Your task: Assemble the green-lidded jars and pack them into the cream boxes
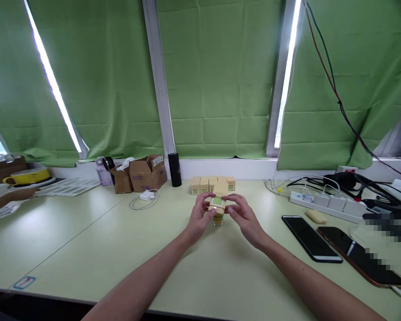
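Observation:
My left hand and my right hand hold a small tan cardboard box between them, fingers curled at its sides. The box is tilted and carries a green label with a pale border. Its flap stands up at the far end. Directly under the box, a small clear glass jar with something yellowish in it shows; whether it is partly inside the box I cannot tell. Just behind my hands, several similar small boxes stand in a row on the table.
At the back left are open brown cartons, a black cylinder and a white charger. To the right lie a power strip and two phones. Another person's arm reaches in at far left over papers.

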`<state>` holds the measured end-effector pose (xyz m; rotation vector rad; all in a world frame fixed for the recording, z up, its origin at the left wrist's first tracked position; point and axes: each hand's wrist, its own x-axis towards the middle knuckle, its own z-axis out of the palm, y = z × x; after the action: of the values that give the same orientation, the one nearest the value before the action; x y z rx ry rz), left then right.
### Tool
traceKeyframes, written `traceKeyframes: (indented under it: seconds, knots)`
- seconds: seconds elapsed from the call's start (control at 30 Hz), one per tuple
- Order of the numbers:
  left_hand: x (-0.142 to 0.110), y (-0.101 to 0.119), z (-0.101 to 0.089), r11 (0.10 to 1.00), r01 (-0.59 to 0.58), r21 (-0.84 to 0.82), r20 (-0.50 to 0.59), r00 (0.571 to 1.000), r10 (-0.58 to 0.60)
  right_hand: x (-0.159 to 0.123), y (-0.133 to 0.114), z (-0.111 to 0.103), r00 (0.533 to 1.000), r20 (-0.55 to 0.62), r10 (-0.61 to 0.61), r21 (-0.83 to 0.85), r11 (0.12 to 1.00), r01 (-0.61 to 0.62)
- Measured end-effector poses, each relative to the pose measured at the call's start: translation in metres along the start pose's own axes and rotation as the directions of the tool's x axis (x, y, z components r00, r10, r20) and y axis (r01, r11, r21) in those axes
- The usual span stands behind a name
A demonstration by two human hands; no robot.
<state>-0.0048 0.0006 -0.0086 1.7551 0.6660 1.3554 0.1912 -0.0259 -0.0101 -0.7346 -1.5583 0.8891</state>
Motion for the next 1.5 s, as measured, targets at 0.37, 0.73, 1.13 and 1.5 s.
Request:
traceKeyframes:
  seconds: [0.37, 0.73, 1.13, 1.5]
  knots:
    - [0.001, 0.0, 0.003, 0.999, -0.028, 0.03, -0.02, 0.999, 0.029, 0.001, 0.003, 0.004, 1.0, -0.006, -0.027, -0.006, 1.0, 0.027]
    - [0.0, 0.0, 0.001, 0.989, -0.105, 0.103, 0.002, 0.994, 0.106, 0.001, 0.005, 0.004, 0.998, -0.01, -0.055, -0.031, 0.998, 0.054]
    - [0.001, -0.004, 0.004, 0.975, -0.14, 0.173, -0.057, 0.987, 0.151, 0.003, 0.012, 0.005, 0.999, -0.021, -0.049, -0.044, 0.998, 0.048]
    - [-0.001, -0.003, 0.001, 0.97, -0.149, 0.194, -0.044, 0.986, 0.16, 0.005, 0.011, 0.002, 0.998, -0.065, 0.016, -0.05, 0.999, -0.019]
